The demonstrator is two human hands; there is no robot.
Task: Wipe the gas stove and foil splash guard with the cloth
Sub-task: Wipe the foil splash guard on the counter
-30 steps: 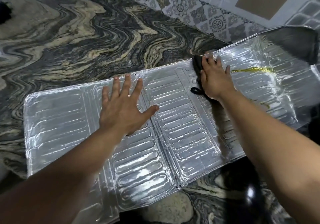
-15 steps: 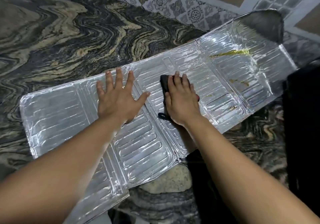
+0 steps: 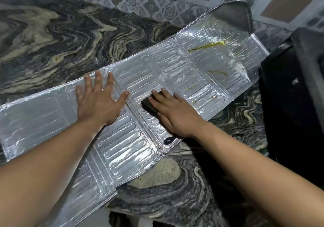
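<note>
The silver foil splash guard lies unfolded and flat across the marble counter, its far right end curling up. Yellow-green smears streak its right panels. My left hand rests flat on the guard's middle-left panel, fingers spread, holding nothing. My right hand presses a dark cloth onto the middle panel; the cloth shows past my fingertips, and a dark loop of it sticks out near my wrist. The black gas stove stands at the right edge.
The swirled grey-and-cream marble counter runs left and behind the guard. A patterned tile wall rises at the back. The counter's front edge lies just below the guard's near corner.
My right hand has slid the cloth leftward and toward me, from the guard's far right panel to the middle panel. My left hand has stayed flat on the foil.
</note>
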